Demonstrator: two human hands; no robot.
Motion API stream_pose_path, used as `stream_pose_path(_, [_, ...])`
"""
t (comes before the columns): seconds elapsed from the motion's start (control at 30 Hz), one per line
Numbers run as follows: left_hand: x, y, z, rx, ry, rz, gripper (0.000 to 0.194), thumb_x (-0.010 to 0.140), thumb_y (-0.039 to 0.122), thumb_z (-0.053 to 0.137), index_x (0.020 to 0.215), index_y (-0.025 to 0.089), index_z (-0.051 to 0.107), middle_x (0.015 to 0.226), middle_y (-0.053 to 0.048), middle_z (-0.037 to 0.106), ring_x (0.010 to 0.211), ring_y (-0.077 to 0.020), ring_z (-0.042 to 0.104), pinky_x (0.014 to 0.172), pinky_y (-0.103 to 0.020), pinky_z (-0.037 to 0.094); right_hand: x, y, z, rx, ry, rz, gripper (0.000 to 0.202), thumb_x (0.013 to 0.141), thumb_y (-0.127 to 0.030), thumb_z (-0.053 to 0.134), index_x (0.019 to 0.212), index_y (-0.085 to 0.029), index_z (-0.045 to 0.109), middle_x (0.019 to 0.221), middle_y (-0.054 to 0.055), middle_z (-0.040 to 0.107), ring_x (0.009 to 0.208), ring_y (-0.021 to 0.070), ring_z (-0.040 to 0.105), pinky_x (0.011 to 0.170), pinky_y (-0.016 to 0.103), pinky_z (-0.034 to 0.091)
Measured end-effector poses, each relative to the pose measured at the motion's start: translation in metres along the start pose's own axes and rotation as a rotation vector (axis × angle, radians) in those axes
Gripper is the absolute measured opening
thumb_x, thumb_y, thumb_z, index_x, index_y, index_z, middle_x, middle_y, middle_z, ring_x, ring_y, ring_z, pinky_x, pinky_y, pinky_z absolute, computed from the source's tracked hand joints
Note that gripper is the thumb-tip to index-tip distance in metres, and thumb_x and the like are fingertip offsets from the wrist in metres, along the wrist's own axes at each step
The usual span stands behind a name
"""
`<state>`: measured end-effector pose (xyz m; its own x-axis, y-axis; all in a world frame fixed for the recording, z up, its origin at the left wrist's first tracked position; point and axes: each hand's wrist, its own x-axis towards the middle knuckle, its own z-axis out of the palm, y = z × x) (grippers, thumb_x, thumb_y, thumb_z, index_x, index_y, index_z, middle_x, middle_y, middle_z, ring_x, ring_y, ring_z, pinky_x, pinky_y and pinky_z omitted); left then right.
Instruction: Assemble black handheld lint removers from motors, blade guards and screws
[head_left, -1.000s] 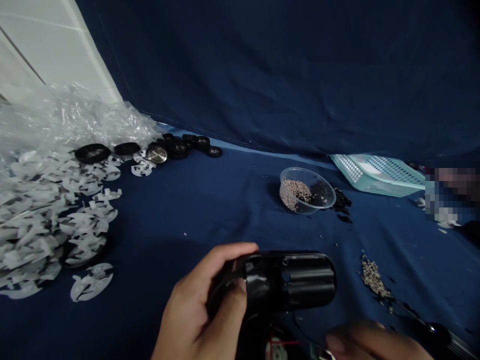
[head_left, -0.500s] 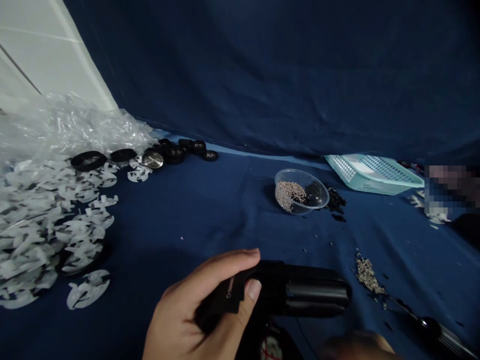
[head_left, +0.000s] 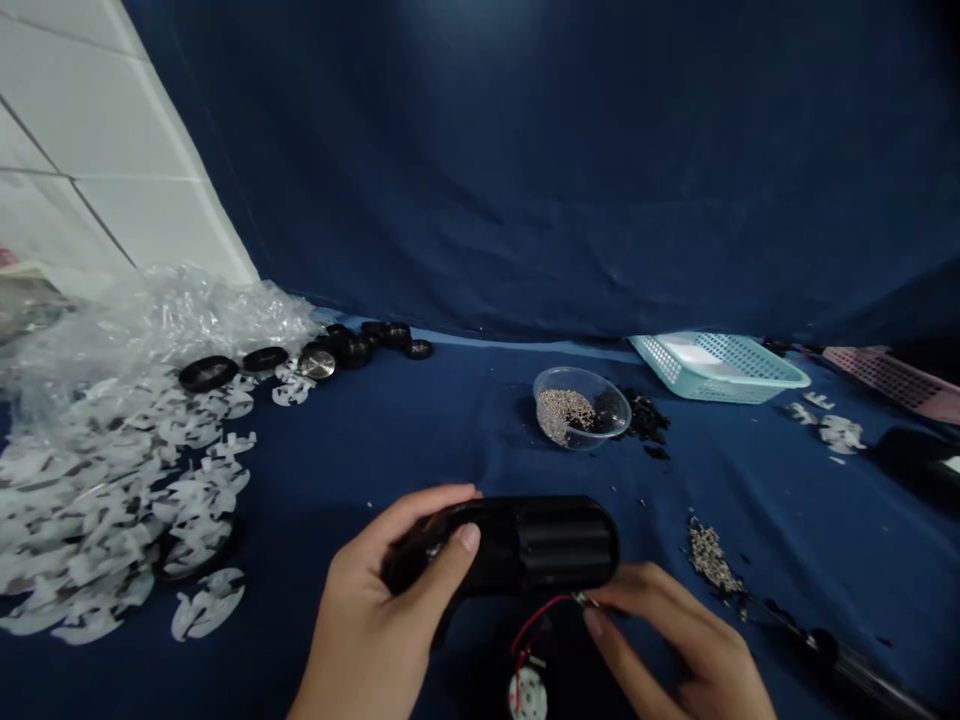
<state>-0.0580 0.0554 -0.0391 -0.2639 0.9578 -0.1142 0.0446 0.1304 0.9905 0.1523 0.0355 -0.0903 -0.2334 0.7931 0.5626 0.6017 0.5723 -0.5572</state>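
My left hand (head_left: 390, 610) is wrapped round a black plastic housing (head_left: 555, 545), thumb on its near face and fingers behind. The housing has a rounded, ribbed right end. Below that end, my right hand (head_left: 675, 640) pinches a small metal piece (head_left: 582, 599) between thumb and forefinger. From it a red wire (head_left: 536, 622) curves down to a round whitish part (head_left: 529, 695) at the bottom edge, set in something dark whose outline I cannot make out. Right of my right hand lies a screwdriver (head_left: 847, 665), its shaft pointing toward a small pile of screws (head_left: 711, 558).
A clear plastic bowl (head_left: 581, 371) holds screws and black bits, with black pieces (head_left: 646, 415) beside it. White plastic parts (head_left: 112, 510) heap up at left, near clear plastic wrap (head_left: 195, 315) and black rings (head_left: 208, 373). A turquoise basket (head_left: 739, 388) and a pink basket (head_left: 900, 380) stand at back right.
My right hand has come up from the bottom edge to the housing's right end, with the metal piece and red wire now showing. The housing has shifted left and turned in my left hand.
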Motion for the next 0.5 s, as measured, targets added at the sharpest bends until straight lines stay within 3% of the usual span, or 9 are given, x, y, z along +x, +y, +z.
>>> stream_pose_path(0.1, [0.003, 0.002, -0.003, -0.157, -0.065, -0.118, 0.027, 0.075, 0.032, 0.074, 0.100, 0.022, 0.072, 0.095, -0.003, 0.075, 0.092, -0.0189, 0.067, 0.076, -0.022, 0.050, 0.003, 0.012, 0.006, 0.203, 0.004, 0.224, 0.012, 0.090, -0.027, 0.058, 0.089, -0.020, 0.067, 0.081, 0.003, 0.067, 0.076, 0.0138, 0.067, 0.068, 0.018, 0.055])
stream_pose_path(0.17, [0.005, 0.004, -0.003, -0.306, -0.108, -0.213, 0.025, 0.076, 0.028, 0.073, 0.099, 0.019, 0.071, 0.092, -0.003, 0.075, 0.089, -0.0173, 0.067, 0.073, -0.020, 0.051, 0.005, 0.017, 0.009, 0.284, -0.011, 0.295, 0.016, 0.091, -0.032, 0.057, 0.093, -0.020, 0.067, 0.083, 0.004, 0.066, 0.078, 0.0149, 0.066, 0.071, 0.021, 0.054])
stream_pose_path(0.33, [0.005, 0.007, 0.001, -0.619, -0.296, -0.359, 0.014, 0.074, 0.009, 0.070, 0.087, 0.013, 0.071, 0.081, -0.005, 0.073, 0.069, -0.0159, 0.068, 0.055, -0.022, 0.054, 0.011, 0.021, 0.012, 0.297, -0.032, 0.276, 0.019, 0.093, -0.033, 0.054, 0.098, -0.021, 0.067, 0.098, 0.007, 0.065, 0.095, 0.0176, 0.063, 0.084, 0.027, 0.050])
stream_pose_path(0.5, [0.001, 0.002, 0.006, -0.611, -0.389, -0.372, 0.009, 0.078, 0.011, 0.066, 0.086, 0.008, 0.069, 0.088, -0.012, 0.073, 0.069, -0.0160, 0.070, 0.049, -0.018, 0.051, 0.015, 0.025, 0.020, 0.293, -0.061, 0.272, 0.019, 0.092, -0.031, 0.053, 0.093, -0.020, 0.068, 0.092, 0.006, 0.066, 0.089, 0.0183, 0.063, 0.081, 0.029, 0.049])
